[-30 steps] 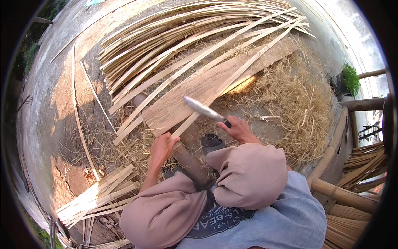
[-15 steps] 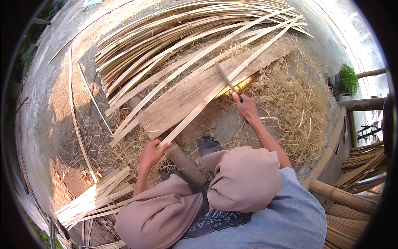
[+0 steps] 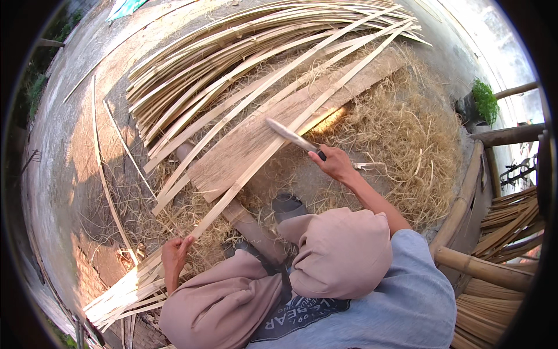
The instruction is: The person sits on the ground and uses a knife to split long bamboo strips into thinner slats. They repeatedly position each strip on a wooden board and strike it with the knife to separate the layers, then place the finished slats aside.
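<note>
My left hand [image 3: 176,255] pinches the near end of a long pale bamboo strip [image 3: 237,187]. The strip runs up and to the right across a wide wooden plank [image 3: 244,142], its far end lying over other strips. My right hand [image 3: 337,163] is closed round the dark handle of a knife [image 3: 289,134]. Its blade lies across the strip near the plank's lower edge, pointing up and left. Whether the edge bites into the strip cannot be made out.
Beyond the plank lies a large stack of bamboo strips [image 3: 215,64]. Curly shavings [image 3: 401,151] cover the ground on the right. More strips [image 3: 125,296] lie at the lower left. A bamboo rail [image 3: 482,267] stands to the right, with a green plant [image 3: 484,102] further back.
My left hand has moved down and left, drawing the strip along with it. The knife in my right hand has shifted left and down, its blade now lying flatter across the strip.
</note>
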Demonstrator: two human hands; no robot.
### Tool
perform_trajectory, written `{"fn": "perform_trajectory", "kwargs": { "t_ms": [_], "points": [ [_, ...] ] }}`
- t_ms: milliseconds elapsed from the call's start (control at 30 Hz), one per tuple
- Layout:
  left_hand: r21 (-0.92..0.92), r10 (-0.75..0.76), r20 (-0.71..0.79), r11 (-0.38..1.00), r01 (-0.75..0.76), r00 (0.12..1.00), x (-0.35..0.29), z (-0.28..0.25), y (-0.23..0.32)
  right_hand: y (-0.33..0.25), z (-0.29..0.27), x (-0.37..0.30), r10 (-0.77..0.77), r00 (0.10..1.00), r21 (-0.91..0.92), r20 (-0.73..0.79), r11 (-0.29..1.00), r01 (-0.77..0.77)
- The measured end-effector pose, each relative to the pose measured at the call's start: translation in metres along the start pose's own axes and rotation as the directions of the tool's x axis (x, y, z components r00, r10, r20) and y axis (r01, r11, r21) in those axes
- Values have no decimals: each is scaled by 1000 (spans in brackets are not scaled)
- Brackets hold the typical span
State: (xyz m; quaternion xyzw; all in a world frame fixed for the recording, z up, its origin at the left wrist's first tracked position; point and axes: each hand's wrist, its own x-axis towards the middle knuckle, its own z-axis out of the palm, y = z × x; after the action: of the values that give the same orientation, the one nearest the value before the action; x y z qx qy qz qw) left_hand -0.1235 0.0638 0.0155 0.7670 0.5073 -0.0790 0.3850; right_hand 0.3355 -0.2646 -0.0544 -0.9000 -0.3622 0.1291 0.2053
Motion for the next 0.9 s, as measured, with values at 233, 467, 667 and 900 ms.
{"fn": "perform_trajectory", "kwargs": {
  "t_ms": [233, 467, 667, 900],
  "points": [
    [63, -7, -55, 998, 10, 998, -8, -26, -29, 6, -20, 13, 110, 994, 31, 16, 993, -110],
    [1, -51, 8, 999, 51, 999, -27, -51, -86, 124, -44, 53, 568, 750, 254, -338, 823, -508],
    [-53, -23, 202, 998, 35, 979, 38, 41, 57, -54, 30, -13, 102, 995, 211, 5, 972, -101],
    [-100, -236, 612, 924, 369, 755, 66, -12, 47, -8, 15, -16, 193, 978, 164, -77, 970, -179]
  ]
}}
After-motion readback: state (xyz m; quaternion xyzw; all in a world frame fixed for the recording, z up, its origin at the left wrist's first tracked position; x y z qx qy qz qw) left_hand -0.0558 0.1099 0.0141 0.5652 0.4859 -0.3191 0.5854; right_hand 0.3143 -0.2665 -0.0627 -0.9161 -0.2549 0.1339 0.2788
